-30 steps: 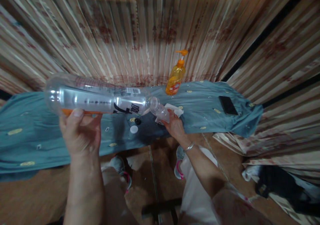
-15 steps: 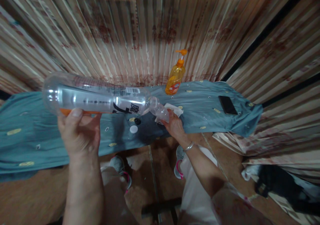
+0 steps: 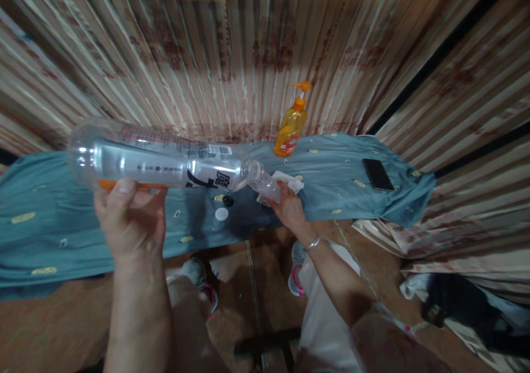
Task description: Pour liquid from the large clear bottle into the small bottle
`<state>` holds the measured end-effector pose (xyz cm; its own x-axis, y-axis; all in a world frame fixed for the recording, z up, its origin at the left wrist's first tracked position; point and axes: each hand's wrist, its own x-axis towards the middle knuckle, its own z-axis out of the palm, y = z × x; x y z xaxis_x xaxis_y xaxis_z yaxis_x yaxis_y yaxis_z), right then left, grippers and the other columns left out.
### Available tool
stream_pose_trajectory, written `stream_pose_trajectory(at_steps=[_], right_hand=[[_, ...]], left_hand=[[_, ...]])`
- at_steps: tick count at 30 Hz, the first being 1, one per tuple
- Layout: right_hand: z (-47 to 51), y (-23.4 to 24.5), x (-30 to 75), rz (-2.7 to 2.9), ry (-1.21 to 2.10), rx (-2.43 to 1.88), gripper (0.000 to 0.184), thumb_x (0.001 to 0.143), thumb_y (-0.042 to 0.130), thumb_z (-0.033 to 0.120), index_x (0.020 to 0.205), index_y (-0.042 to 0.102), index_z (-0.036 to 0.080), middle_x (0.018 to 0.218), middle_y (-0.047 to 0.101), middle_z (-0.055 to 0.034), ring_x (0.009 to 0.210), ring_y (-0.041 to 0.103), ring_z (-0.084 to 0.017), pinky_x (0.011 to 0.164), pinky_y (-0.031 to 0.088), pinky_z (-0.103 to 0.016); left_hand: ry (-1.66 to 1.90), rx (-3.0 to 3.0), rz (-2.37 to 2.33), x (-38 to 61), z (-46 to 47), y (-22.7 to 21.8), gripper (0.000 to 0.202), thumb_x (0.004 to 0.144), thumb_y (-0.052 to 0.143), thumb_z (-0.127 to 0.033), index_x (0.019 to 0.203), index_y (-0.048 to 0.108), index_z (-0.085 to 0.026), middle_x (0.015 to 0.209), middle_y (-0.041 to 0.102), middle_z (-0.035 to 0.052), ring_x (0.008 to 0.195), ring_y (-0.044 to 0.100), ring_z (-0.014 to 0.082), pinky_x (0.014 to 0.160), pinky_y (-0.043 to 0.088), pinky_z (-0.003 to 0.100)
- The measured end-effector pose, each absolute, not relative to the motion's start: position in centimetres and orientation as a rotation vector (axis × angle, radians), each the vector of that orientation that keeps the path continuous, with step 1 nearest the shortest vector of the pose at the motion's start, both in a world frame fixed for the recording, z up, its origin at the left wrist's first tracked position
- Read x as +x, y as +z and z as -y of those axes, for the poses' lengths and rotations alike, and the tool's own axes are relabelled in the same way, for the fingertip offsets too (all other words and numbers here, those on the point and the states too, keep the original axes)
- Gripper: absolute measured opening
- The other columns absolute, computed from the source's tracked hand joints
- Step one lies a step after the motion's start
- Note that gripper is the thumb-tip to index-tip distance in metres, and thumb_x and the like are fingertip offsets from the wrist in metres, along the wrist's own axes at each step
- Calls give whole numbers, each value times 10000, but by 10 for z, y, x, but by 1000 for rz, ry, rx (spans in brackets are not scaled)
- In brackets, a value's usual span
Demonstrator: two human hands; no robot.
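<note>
A large, clear plastic bottle (image 3: 165, 160) lies roughly level above the teal-clothed surface (image 3: 331, 180), mouth to mouth with a small, clear plastic bottle (image 3: 265, 185). The left hand (image 3: 134, 218) grasps the large one near its base; the right hand (image 3: 287, 199) grips the small one. Since a second ago, the large bottle's base has edged leftward and slightly up; the mouths have stayed together. Its label bears big black Chinese characters and a barcode (image 3: 220, 149); finer print is too blurred to read
</note>
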<state>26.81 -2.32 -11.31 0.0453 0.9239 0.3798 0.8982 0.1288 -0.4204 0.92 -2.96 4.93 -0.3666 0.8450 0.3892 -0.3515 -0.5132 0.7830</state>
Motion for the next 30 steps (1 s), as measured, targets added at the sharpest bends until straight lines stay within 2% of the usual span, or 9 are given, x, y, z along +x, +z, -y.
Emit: stream_pose_trajectory(at_steps=[14, 25, 30], right_hand=[[23, -115, 269, 1848, 34, -1735, 522, 879, 651, 240, 1343, 438, 133, 1221, 645, -193, 1092, 651, -309, 938, 536, -455], [22, -115, 268, 1848, 61, -1758, 547, 880, 663, 262, 1357, 434, 125, 1238, 638, -210, 1112, 653, -320, 951, 533, -470], [22, -117, 269, 1855, 22, -1728, 532, 886, 651, 253, 1357, 436, 132, 1231, 647, -194, 1088, 656, -308, 931, 544, -455]], left_hand=[[1969, 1035, -758, 9, 29, 48, 566, 539, 774, -285, 1091, 661, -342, 793, 666, -8, 1006, 632, 264, 827, 523, 406], [1965, 1019, -770, 7, 29, 47, 639, 517, 797, -296, 1134, 646, -364, 768, 660, -20, 975, 640, 254, 740, 528, 357], [1972, 1029, -770, 9, 30, 49, 616, 530, 785, -287, 1124, 639, -352, 784, 658, -12, 981, 630, 255, 773, 523, 375]])
